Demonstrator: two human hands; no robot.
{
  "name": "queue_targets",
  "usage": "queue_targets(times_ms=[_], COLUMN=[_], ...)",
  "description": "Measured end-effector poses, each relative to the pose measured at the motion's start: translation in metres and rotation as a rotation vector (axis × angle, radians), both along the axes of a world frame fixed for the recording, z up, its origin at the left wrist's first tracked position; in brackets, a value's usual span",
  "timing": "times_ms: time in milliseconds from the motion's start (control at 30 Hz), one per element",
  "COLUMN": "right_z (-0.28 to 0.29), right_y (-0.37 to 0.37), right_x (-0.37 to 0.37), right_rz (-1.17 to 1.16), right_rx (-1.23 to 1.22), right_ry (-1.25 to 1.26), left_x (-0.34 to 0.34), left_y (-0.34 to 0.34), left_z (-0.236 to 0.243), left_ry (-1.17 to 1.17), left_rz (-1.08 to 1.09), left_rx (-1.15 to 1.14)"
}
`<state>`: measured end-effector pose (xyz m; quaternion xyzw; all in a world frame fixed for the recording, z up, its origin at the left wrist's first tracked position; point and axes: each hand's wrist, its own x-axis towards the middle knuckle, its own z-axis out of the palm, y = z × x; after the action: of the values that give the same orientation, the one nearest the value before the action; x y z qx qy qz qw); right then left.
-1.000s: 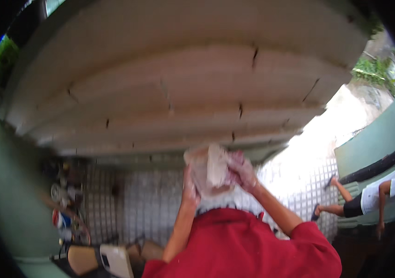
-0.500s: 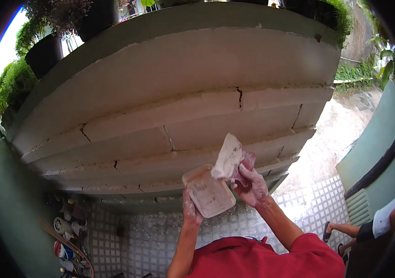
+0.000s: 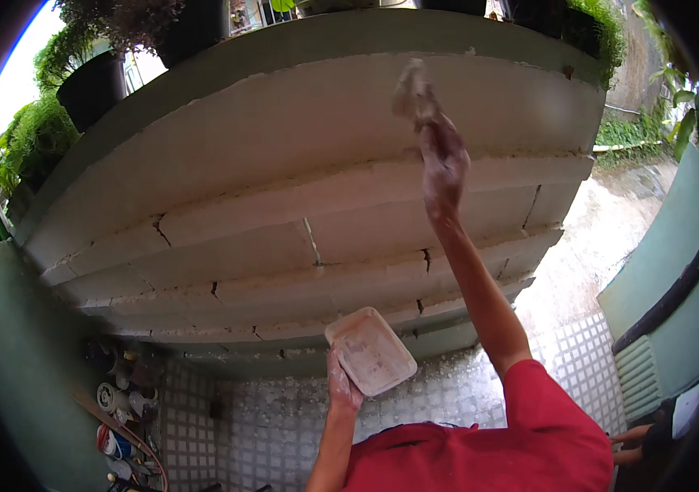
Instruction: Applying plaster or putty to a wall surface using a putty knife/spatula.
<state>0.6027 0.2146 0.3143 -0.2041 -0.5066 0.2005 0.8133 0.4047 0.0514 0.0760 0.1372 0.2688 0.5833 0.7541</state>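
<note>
My left hand, dusted with white, grips the side of a shallow rectangular tub. Thin pale smears coat its inside. Stretched far forward, my right hand is closed on a whitish cloth that looks caked with white paste; pinkish material showed in the grip a moment ago. Motion smears the cloth and fingers. They are over the upper part of a pale stepped wall, and I cannot tell whether the cloth touches it. Dark cracks run through the wall's ledges.
Potted plants line the wall's top. At the lower left, cans and other items lie beside a green wall. Tiled floor lies below. Another person is at the lower right, near a green panel.
My right hand has swung up and forward with the cloth, from beside the tub to the upper wall. The tub has dipped slightly in view. The other person has changed posture.
</note>
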Motion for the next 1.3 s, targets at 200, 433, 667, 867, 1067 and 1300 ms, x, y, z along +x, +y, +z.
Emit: queue_targets(times_ms=[200, 433, 667, 867, 1067, 1300], right_z=[0.022, 0.015, -0.017, 0.0, 0.035, -0.014], right_y=[0.056, 0.104, 0.085, 0.062, 0.084, 0.069], right_x=[-0.001, -0.02, -0.024, -0.013, -0.017, -0.008], right_rz=[-1.012, -1.244, -1.015, -0.936, -1.111, -0.948], right_rx=[0.342, 0.19, 0.02, 0.117, 0.22, 0.056], right_ry=[-0.755, -0.836, -0.832, -0.867, -0.819, -0.886], left_x=[-0.045, -0.081, -0.097, -0.105, -0.105, -0.102], left_y=[-0.01, -0.019, -0.018, -0.02, -0.022, -0.03], left_z=[-0.026, -0.035, -0.036, -0.038, -0.043, -0.05], left_ry=[-0.003, 0.002, 0.021, 0.038, 0.048, 0.064], left_rz=[0.166, 0.204, 0.185, 0.176, 0.168, 0.231], left_rx=[-0.017, -0.026, -0.025, -0.015, -0.003, -0.041])
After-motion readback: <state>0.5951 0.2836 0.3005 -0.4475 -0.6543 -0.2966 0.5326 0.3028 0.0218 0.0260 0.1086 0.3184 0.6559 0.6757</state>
